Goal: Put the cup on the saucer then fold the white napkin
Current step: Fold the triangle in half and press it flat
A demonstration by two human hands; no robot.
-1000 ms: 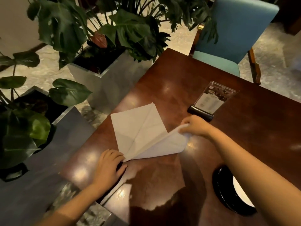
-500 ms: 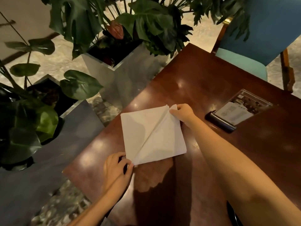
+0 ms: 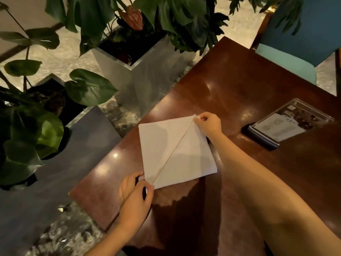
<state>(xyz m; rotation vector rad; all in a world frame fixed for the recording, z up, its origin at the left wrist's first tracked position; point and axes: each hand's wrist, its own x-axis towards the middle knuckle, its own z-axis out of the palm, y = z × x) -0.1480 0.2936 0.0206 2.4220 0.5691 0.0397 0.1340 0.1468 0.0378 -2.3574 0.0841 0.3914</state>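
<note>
Head camera, looking down at a table corner. A square white cloth napkin (image 3: 177,152) lies flat on a dark reddish-brown polished wooden table (image 3: 239,80), close to the table's left edge. One flap is folded over, and its edge runs as a straight diagonal line from the napkin's near corner to its far corner.

The person's left hand (image 3: 135,193) is at the near corner, fingers curled, thumb and forefinger pinching the napkin's tip. The right hand (image 3: 209,124) reaches to the far corner, fingers curled and pinching that tip. Both bare forearms stretch in from the bottom of the picture, and both hands rest low against the tabletop.

To the right of the napkin, well apart from it, a clear plastic menu holder on a black base (image 3: 287,124) stands on the table with a printed card inside; the print is too small to read.

Beyond the table's far edge is a teal upholstered chair (image 3: 295,34). To the left, on a pale stone floor, are large-leaved green plants (image 3: 88,85) in square grey planters (image 3: 140,74).
</note>
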